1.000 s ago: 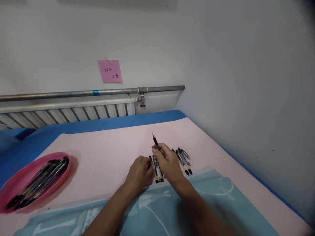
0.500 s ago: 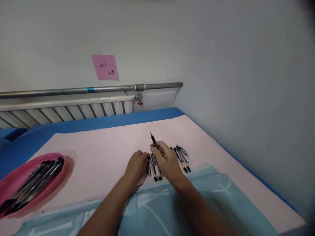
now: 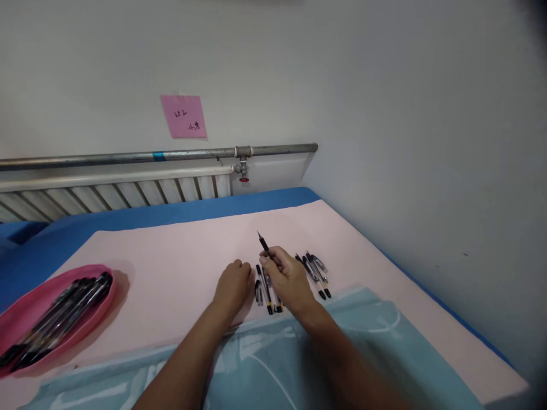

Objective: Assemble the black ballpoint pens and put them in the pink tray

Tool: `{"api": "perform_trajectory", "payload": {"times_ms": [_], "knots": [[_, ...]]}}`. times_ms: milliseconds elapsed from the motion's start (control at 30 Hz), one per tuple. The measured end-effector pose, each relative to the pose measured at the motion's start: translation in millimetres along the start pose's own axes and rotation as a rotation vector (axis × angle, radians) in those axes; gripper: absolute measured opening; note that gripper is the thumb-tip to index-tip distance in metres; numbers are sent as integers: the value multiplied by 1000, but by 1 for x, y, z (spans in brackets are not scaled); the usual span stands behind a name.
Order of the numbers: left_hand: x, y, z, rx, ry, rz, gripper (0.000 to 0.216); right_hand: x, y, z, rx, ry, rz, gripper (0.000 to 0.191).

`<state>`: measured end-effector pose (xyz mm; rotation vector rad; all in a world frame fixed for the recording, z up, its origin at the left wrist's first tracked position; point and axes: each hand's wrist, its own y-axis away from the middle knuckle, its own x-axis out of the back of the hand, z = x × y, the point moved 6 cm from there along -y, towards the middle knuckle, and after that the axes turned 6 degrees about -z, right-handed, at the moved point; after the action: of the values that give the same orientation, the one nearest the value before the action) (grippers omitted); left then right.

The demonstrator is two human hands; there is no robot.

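My right hand [image 3: 288, 276] is closed round an uncapped pen [image 3: 264, 244], whose bare tip points up and away to the left. Below that hand, several pens [image 3: 265, 293] lie side by side, partly covered by it. A loose black and clear pen cap [image 3: 258, 292] rests at their left. My left hand [image 3: 233, 283] sits just left of the cap with its fingers curled in; whatever they hold, if anything, is hidden. To the right of my right hand is a second group of pens [image 3: 315, 276], with a loose cap [image 3: 319, 262] beside them.
A pink oval basin [image 3: 105, 313] full of capped pens stands at the left. The pink table cover [image 3: 179, 256] lies over blue [image 3: 192, 212]. Light-blue patterned fabric [image 3: 265, 353] lies along the near edge. A radiator [image 3: 106, 191], a pipe and walls bound the far and right sides.
My left hand has moved slightly left, away from the pens, uncovering the loose cap and a pen's end. My right hand stays in place, the pen tilting a little further left.
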<state>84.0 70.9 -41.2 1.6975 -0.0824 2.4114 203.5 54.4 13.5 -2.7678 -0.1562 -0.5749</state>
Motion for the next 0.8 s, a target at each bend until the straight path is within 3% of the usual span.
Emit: {"api": "perform_trajectory", "payload": {"times_ms": [233, 467, 533, 700, 800], "knots": [[0, 5, -22, 179, 111, 11, 18, -1, 2, -3, 39, 79, -15, 20], [15, 12, -50, 239, 438, 77, 6, -12, 5, -5, 53, 133, -101, 17], [24, 15, -57, 230, 644, 94, 7, -19, 7, -6, 58, 138, -151, 17], [35, 24, -65, 222, 1666, 129, 10, -41, 13, -8, 54, 140, -291, 21], [35, 27, -58, 215, 1824, 72, 12, -48, 16, -8, 65, 109, -337, 22]]}}
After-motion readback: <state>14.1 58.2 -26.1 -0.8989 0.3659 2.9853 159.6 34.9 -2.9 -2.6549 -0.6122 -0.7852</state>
